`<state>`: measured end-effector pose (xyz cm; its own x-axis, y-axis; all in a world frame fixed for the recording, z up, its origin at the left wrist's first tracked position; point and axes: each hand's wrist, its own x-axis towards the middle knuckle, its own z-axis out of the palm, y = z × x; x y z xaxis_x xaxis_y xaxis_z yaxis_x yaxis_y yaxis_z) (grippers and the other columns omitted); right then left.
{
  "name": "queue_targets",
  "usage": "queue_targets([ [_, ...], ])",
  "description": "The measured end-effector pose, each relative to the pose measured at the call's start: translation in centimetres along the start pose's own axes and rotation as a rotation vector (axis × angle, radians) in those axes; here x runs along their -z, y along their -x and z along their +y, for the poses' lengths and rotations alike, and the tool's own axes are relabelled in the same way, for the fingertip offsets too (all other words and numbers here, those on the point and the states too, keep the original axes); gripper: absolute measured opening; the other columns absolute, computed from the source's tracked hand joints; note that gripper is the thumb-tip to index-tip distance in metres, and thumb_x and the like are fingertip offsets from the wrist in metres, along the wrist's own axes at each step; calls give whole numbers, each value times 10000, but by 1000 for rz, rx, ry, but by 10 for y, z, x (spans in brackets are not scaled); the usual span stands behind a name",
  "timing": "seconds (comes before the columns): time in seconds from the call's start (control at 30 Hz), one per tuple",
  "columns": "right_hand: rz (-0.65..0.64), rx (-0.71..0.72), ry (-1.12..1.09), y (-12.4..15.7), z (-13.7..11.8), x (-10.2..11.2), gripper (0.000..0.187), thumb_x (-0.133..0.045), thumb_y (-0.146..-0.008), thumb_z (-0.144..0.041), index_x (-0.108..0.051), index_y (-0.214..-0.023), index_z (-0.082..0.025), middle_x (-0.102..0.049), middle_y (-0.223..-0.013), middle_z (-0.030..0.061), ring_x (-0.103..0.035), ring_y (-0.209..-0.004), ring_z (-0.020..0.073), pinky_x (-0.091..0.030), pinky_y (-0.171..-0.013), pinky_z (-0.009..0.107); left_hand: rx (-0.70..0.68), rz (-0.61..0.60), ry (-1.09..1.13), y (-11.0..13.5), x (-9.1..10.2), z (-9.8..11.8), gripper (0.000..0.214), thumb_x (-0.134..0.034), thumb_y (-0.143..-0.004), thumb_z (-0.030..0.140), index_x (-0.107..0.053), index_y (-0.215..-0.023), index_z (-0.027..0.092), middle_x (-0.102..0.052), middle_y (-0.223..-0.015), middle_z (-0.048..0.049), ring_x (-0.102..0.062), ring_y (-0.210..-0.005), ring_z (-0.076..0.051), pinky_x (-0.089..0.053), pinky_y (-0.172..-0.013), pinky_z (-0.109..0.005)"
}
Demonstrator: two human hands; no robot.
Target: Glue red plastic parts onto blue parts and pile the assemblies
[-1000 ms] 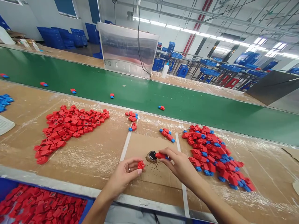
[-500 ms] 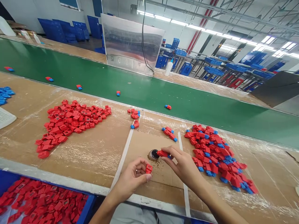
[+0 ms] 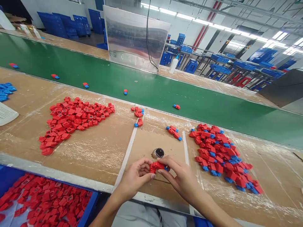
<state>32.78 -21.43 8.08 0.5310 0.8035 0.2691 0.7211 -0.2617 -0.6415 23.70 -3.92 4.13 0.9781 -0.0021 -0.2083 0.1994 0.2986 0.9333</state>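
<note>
The red plastic part between the hands is partly hidden by the fingers of the right hand, its blue end barely showing. The blue plastic crate runs off the lower-left edge, and the dark contents of the small round metal jar are too small to tell.

A heap of red plastic parts lies left on the brown cardboard-covered bench, a heap of red-and-blue plastic assemblies right, a small round metal-rimmed jar between them. A blue plastic crate sits near left, a green conveyor belt beyond the bench.
</note>
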Motion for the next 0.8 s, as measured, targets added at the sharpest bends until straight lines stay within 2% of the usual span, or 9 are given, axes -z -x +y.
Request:
queue_targets([
  [0.23, -50, -17, -11, 1, -3, -1, 131, -521, -980, -211, -590, -1092, -215, -627, -984, 68, -621, -868, 197, -495, -734, 284, -11, -20, -29, 2, 3, -1, 194, -691, -800, 214, -617, -972, 164, -563, -784, 23, -500, -742, -108, -393, -690, -216],
  [0.37, -91, -17, 13, 5, -6, -8, 144, -467, -998, -197, -608, -1017, -211, -585, -919, 65, -591, -806, 190, -488, -710, 286, 27, -50, -71, 6, 4, 0, 139, -628, -815, 171, -622, -953, 152, -562, -776, 11, -498, -733, -117, -391, -677, -227],
  [0.57, -77, 2, 103, 10, -6, -21, 178, -406, -1006, -183, -576, -1058, -183, -551, -886, 78, -555, -754, 191, -479, -654, 286, 72, -60, -152, 11, 7, 5, 123, -579, -835, 185, -623, -945, 150, -567, -737, 5, -486, -670, -116, -375, -611, -227],
  [0.67, -67, 24, 136, 12, -8, -24, 181, -391, -1005, -172, -571, -1010, -186, -564, -879, 75, -563, -754, 189, -479, -653, 283, 69, -65, -168, 11, 7, 4, 118, -573, -830, 173, -621, -936, 150, -568, -746, 7, -484, -678, -116, -386, -616, -223],
  [0.8, -42, 4, 96, 12, -13, -24, 156, -445, -982, -162, -590, -1040, -176, -621, -916, 83, -608, -799, 199, -507, -694, 296, 95, -93, -169, 8, 2, 9, 97, -622, -805, 199, -617, -894, 164, -543, -701, 28, -478, -637, -107, -385, -583, -212],
])
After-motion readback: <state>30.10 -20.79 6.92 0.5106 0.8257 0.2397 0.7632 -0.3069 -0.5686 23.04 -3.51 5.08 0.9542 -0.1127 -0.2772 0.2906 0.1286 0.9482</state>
